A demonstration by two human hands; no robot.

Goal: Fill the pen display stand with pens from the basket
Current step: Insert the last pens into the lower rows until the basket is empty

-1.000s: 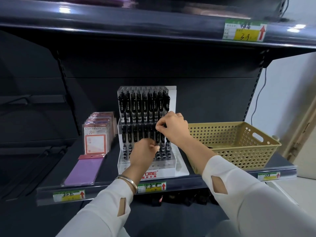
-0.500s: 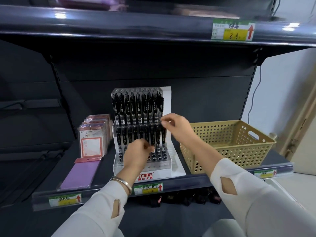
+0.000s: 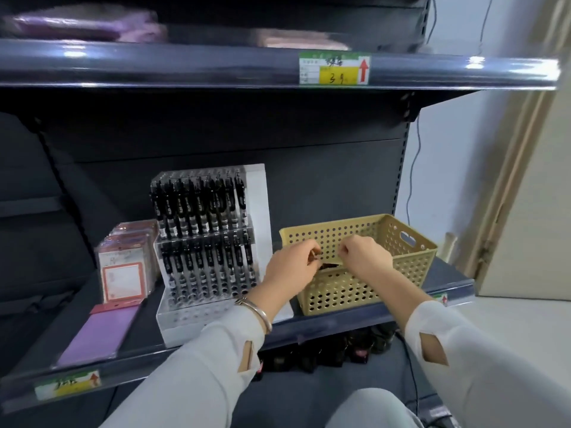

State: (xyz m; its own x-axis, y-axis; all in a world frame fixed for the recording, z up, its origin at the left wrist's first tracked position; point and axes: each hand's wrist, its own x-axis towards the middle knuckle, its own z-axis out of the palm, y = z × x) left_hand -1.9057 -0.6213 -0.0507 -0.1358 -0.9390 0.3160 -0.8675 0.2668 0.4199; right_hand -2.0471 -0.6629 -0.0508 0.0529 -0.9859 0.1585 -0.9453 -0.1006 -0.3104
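Pen display stand (image 3: pixel 204 242), left on the shelf (image 3: pixel 324 327): two rows of black pens (image 3: pixel 197 205), near holes empty. The left hand (image 3: pixel 290 270) and right hand (image 3: pixel 364 261) have moved right from it, and their curled fingers now apparently pinch the near rim of the yellow basket (image 3: pixel 401 273), likely to fetch more.

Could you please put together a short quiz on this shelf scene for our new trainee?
1. True or false: the left hand and right hand are both at the pen display stand.
2. On which side of the stand is the yellow basket? A) left B) right C) behind
3. How many tiers of the stand show black pens?
Key: 1 false, both hands are at the basket's near rim; 2 B; 3 two.
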